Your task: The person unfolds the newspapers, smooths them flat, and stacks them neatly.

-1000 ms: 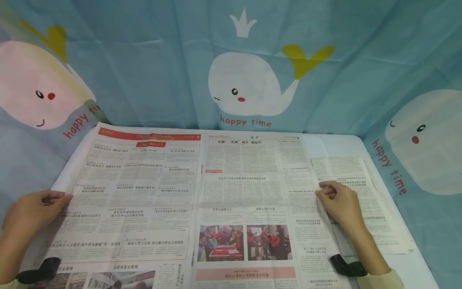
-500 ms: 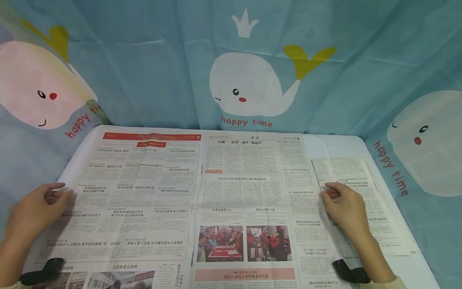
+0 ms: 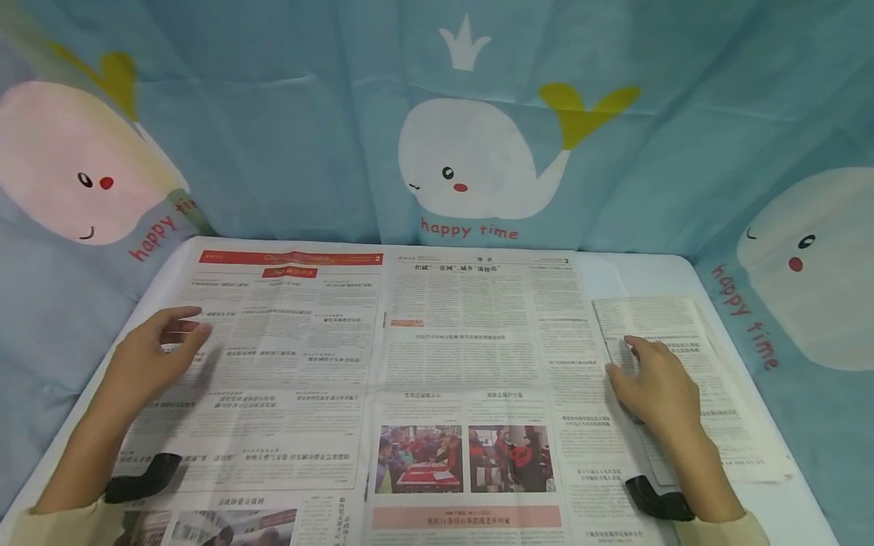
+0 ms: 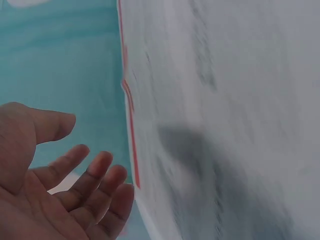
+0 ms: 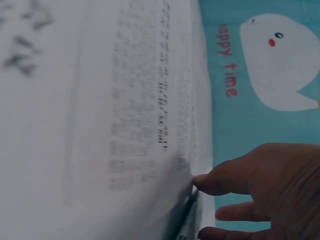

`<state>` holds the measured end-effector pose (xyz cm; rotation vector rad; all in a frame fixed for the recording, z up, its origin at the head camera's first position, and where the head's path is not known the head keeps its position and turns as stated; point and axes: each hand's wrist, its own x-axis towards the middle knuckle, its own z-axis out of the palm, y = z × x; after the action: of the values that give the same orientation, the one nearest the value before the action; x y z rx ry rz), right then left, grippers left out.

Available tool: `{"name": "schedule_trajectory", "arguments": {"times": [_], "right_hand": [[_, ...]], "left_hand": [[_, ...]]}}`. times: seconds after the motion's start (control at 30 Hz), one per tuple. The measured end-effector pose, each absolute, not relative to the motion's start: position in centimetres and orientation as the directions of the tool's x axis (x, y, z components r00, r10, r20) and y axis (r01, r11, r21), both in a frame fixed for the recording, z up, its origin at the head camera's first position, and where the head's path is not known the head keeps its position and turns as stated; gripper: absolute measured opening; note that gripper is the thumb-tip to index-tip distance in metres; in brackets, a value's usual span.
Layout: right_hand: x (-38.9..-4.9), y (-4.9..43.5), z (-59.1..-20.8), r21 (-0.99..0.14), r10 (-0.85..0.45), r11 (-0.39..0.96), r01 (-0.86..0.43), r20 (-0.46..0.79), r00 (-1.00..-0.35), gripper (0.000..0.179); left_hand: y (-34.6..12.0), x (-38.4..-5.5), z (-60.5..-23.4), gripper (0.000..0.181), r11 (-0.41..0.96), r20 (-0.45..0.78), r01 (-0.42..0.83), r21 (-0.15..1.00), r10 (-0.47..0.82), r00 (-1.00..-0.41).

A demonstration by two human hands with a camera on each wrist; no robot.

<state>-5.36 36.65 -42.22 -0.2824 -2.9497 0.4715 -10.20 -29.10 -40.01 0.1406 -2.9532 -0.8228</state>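
A newspaper (image 3: 444, 364) lies spread open on a white table, pages 2 and 3 facing up, with a red banner along its upper left. Above its left page hovers my left hand (image 3: 153, 360), fingers parted and holding nothing; the left wrist view shows the hand (image 4: 75, 195) with a gap between thumb and fingers. My right hand (image 3: 658, 394) is at the newspaper's right edge, over a folded newspaper (image 3: 724, 409), with loosely bent fingers. In the right wrist view, the right hand (image 5: 270, 190) has its thumb tip by the paper's edge; contact cannot be told.
The white table (image 3: 631, 277) shows around the papers, its far edge meeting a blue curtain (image 3: 300, 152) printed with whales. Similar cloth stands at both sides. A black strap end (image 3: 143, 478) hangs by my left wrist, another black strap end (image 3: 655, 500) by my right.
My left hand has moved from the newspaper's left edge inward and farther away, opening its fingers. The raised top left corner now lies flat. My right hand has left the edge, shifting slightly right.
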Motion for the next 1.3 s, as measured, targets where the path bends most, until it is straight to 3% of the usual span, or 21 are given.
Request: {"name": "schedule_trajectory", "arguments": {"times": [0.53,0.83,1.0,1.3], "right_hand": [[-6.4,36.5,-41.3,-0.246,0.173,0.959,0.14,0.118,-0.978,0.055],[-6.3,37.6,-40.8,-0.362,0.212,0.916,0.171,0.075,-0.974,0.036],[-6.0,38.2,-40.1,-0.358,0.208,0.915,0.184,0.03,-0.978,0.028],[-6.2,37.3,-39.4,-0.45,0.146,0.888,0.101,0.067,-0.987,0.028]], "left_hand": [[-20.2,-13.0,-40.0,0.05,0.713,0.019,0.08,0.696,0.093,-0.995],[-15.2,-12.7,-39.1,0.046,0.607,-0.025,0.145,0.781,0.262,-0.965],[-13.4,-12.2,-39.3,0.042,0.582,-0.023,0.179,0.793,0.323,-0.946],[-11.3,-11.6,-40.2,0.041,0.558,-0.063,0.165,0.813,0.367,-0.928]]}}
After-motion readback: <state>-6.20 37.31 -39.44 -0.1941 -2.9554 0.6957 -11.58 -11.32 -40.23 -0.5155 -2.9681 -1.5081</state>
